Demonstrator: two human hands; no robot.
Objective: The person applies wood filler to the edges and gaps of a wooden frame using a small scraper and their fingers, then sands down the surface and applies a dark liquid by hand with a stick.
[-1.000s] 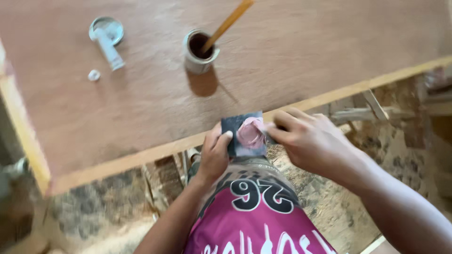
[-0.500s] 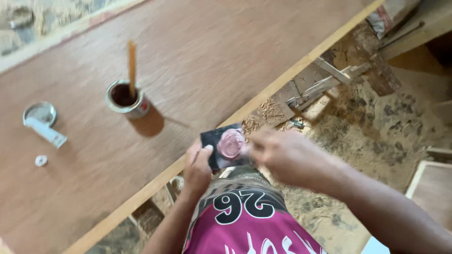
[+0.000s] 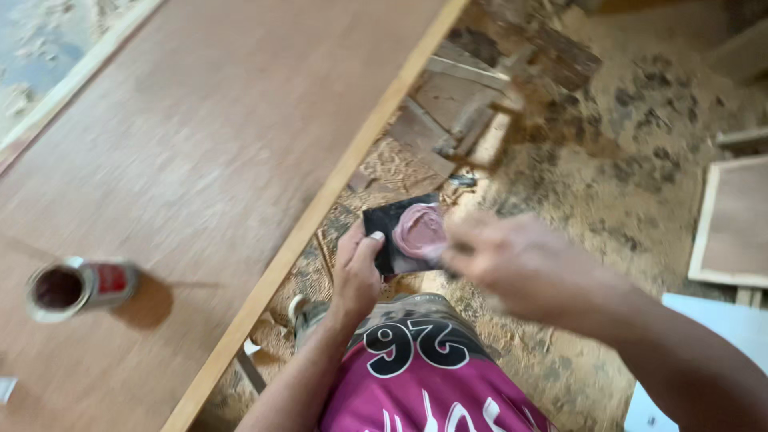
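L hand (image 3: 356,276) pinched a dark pad (image 3: 382,232) w/ pink paste (image 3: 420,230), held off the bench (image 3: 184,160) edge. R hand (image 3: 512,268) blurred at the paste; grip unclear. Tin (image 3: 76,286) well apart.

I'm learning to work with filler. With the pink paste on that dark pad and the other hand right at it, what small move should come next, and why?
Probably scoop a little paste with the right hand: it is already at the pad's edge, though blurred, while the left hand holds the pad off the board.
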